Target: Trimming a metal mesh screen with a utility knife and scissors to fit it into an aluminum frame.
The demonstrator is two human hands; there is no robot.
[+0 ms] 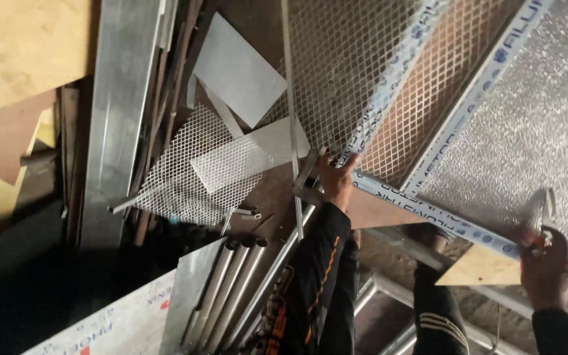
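An aluminium frame (428,213), wrapped in white film with blue print, lies slanted across the right half of the view. It holds an expanded metal mesh panel (350,66) and a textured silvery panel (534,125). My left hand (333,181), in a black sleeve with orange stripes, grips the frame's lower corner, next to a thin metal strip (292,131). My right hand (550,273) sits at the frame's lower rail on the right. It holds a metal hand tool (542,213) with a red part against the rail. I cannot tell the tool's exact kind.
Scraps of mesh (189,181) and flat metal sheets (238,66) lie to the left. A long aluminium channel (119,98) leans beside plywood (14,52). Several metal pipes (238,283) lie below. A triangular wooden offcut (481,266) sits under the rail. A dark trouser leg (435,315) shows at the bottom.
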